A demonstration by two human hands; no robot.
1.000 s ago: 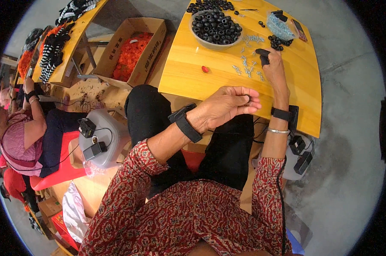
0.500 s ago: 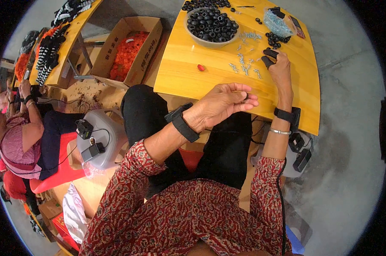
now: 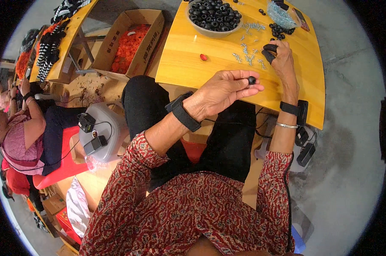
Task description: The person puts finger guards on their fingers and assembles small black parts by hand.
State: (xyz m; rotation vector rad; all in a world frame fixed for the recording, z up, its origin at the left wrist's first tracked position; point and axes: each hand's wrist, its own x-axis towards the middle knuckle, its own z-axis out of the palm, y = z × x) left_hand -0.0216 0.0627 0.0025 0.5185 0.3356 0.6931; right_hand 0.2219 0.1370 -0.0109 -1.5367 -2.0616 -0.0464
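My left hand (image 3: 231, 89) is held palm up over the table's near edge. Between its thumb and fingers it pinches a round black bead (image 3: 252, 80) with a dark hole. To the right, my right hand (image 3: 283, 59) is low over the wooden table, its fingers curled together; two of them wear black finger covers (image 3: 269, 48). What those fingertips hold, if anything, is too small to make out. Beside them lie scattered small silvery pieces (image 3: 245, 50). Several black beads (image 3: 279, 30) lie loose just beyond the right hand.
A clear tub of black beads (image 3: 214, 17) stands at the table's far left, and a container of bluish-silver pieces (image 3: 282, 17) at the far right, next to a phone-like object (image 3: 301, 20). A small red piece (image 3: 203, 57) lies on the yellow table (image 3: 180, 64). Left, a cardboard box (image 3: 152, 40) holds orange material.
My left hand has shifted slightly right and up, and the black bead in its fingers now shows plainly. My right hand has moved slightly, its fingers more curled. The view has shifted a little.
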